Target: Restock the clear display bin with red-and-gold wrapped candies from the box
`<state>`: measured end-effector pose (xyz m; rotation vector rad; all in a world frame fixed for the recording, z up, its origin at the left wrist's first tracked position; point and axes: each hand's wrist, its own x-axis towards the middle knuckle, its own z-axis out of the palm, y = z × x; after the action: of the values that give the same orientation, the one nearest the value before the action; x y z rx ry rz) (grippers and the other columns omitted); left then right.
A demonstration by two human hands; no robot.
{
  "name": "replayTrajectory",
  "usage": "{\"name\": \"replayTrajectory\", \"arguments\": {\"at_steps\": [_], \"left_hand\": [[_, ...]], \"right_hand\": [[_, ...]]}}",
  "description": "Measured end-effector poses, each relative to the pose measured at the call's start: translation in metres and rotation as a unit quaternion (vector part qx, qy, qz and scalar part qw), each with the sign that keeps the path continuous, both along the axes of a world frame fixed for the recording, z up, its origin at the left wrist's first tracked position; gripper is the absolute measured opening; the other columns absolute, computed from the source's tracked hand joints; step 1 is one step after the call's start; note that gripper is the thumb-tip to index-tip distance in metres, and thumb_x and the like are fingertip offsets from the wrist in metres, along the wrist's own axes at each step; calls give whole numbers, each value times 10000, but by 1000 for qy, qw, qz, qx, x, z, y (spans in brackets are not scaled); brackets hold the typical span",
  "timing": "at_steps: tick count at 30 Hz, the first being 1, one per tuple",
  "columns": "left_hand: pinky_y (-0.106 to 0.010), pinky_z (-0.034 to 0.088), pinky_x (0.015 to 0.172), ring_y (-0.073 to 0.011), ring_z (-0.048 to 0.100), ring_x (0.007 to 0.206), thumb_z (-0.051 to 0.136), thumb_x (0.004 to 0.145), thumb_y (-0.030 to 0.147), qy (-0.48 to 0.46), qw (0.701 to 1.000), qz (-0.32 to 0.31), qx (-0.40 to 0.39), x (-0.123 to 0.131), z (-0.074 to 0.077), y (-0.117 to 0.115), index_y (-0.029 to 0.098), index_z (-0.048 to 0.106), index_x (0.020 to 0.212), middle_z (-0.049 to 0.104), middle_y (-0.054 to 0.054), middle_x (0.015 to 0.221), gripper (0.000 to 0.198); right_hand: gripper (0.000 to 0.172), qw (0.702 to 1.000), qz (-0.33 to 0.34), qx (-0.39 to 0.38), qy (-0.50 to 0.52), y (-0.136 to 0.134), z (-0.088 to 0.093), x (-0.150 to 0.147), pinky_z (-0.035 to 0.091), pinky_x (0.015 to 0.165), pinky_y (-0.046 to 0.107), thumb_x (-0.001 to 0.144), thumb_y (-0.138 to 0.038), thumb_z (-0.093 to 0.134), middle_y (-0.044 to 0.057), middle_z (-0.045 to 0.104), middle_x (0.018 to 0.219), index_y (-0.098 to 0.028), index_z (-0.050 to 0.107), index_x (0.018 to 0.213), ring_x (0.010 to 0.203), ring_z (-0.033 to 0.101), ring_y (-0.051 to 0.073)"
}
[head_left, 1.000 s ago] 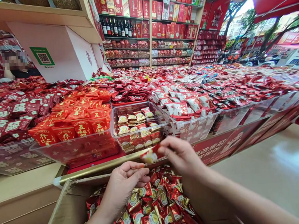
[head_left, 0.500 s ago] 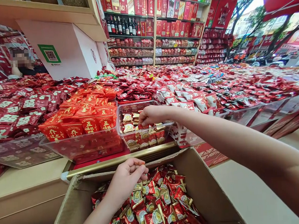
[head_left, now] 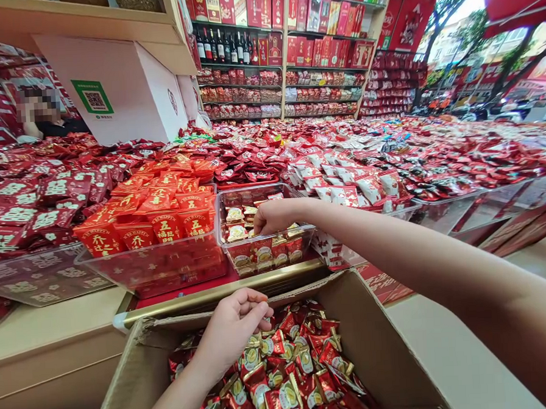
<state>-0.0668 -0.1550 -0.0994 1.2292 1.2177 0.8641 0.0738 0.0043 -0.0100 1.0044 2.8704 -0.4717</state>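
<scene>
My right hand (head_left: 276,216) reaches down into a clear plastic bin (head_left: 268,238), its fingers pinched on a wrapped candy mostly hidden behind the rim. Rows of red-and-gold wrapped candies (head_left: 280,253) show through the bin's front wall. Over an open cardboard box (head_left: 390,339) hovers my left hand (head_left: 242,316), fingers curled in towards the thumb, with no candy visible in it. Loose red-and-gold wrapped candies (head_left: 287,399) lie heaped in the box below that hand.
To the left stands a bin of orange-red packets (head_left: 164,225); white-and-red packets (head_left: 343,191) lie right of the bin. A gold rail (head_left: 277,277) edges the display. Behind are stocked shelves (head_left: 283,57) and a white box with a QR code (head_left: 93,101). A person (head_left: 53,118) is at far left.
My right hand has sunk slightly deeper into the bin, and the red wrapper under its fingers shows less. My left hand keeps its curled pose over the box.
</scene>
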Motion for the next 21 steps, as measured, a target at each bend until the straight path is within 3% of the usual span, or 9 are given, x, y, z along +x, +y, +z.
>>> {"name": "replayTrajectory", "arguments": {"at_steps": [6,10,16,21], "left_hand": [[-251,443,549,-145,621,575,558,711,267,10,1000,-9,4,-1,1,-1,155,533,777,652,-33,680,132],[-246,444,548,-149,623,584,553,714,267,22,1000,-13,4,0,3,-1,155,539,768,652,-34,675,126],[-257,456,565,-145,603,571,539,719,273,49,999,0,17,-4,4,-1,168,566,842,652,-34,704,164],[-241,428,486,-156,597,502,557,697,371,108,994,8,17,-8,5,2,175,595,814,659,-31,669,232]], "right_hand": [[166,999,-5,32,-5,-4,28,5,322,511,191,652,-166,558,-9,612,635,-143,669,772,536,471,68],[181,989,-64,119,62,-3,45,5,310,524,205,676,-163,530,3,595,635,-124,655,801,539,456,73],[179,989,-25,138,46,-2,42,-14,306,544,205,679,-139,522,25,615,726,-123,650,803,599,471,89],[157,989,64,137,10,7,38,-28,301,511,206,671,-172,539,27,619,731,-135,649,777,590,475,96]]}}
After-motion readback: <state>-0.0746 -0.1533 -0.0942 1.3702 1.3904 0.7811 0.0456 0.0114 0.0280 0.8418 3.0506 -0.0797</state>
